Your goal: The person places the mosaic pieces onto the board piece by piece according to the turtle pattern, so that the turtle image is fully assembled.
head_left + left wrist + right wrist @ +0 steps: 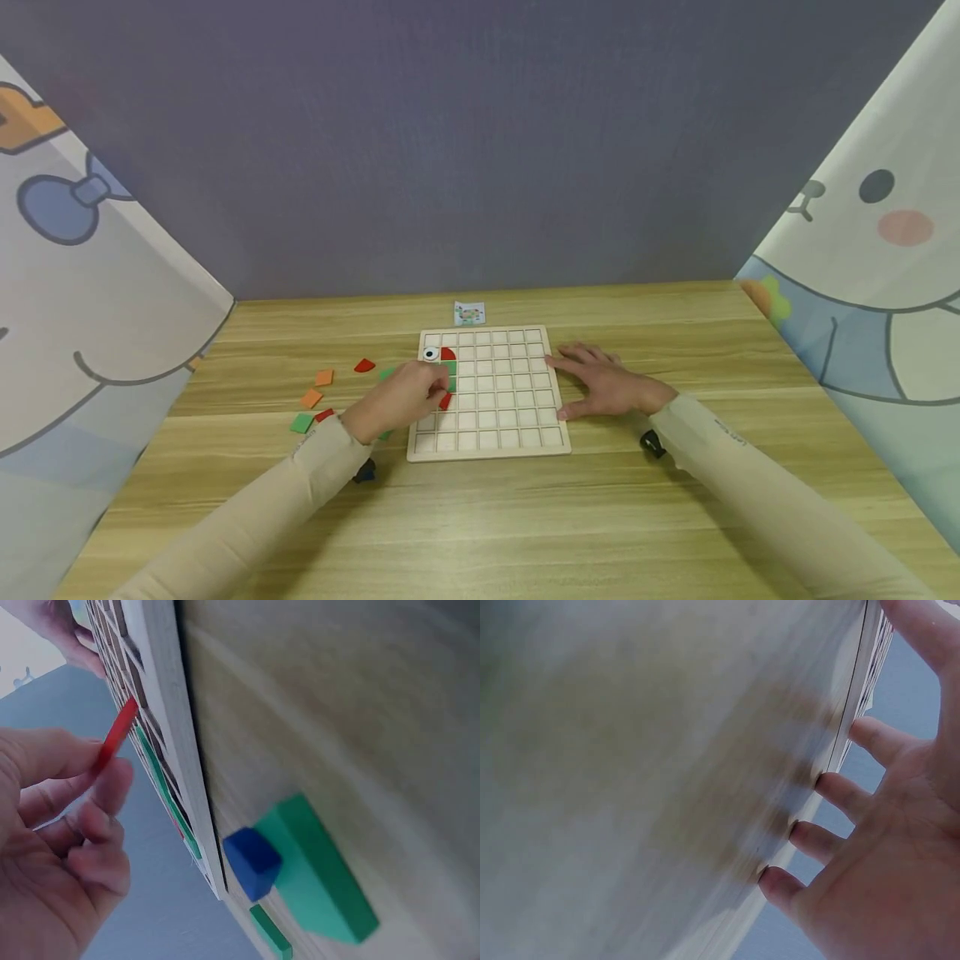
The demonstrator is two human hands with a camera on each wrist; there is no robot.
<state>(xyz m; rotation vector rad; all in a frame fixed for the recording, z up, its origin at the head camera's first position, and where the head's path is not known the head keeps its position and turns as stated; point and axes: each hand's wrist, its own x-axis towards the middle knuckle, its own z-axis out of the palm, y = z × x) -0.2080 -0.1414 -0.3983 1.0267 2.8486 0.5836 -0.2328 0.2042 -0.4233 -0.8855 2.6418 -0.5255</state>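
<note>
A wooden grid board (487,456) lies on the table in the head view. Over its left columns, my left hand (397,396) pinches a thin red tile (446,402) between thumb and fingers. In the left wrist view the red tile (118,735) is tilted, its lower end hidden by the fingers. An eye tile (431,353), a red rounded tile (447,354) and green tiles (452,384) sit in the board's upper left, partly covered by the hand. My right hand (603,385) has its fingers spread, with thumb and index finger at the board's right edge.
Left of the board lie a red quarter-round tile (364,365), orange squares (324,377), a green square (302,423) and a red piece (324,414). Close to the left wrist are green pieces (315,870) and a blue piece (253,862). A pattern card (469,313) lies behind the board.
</note>
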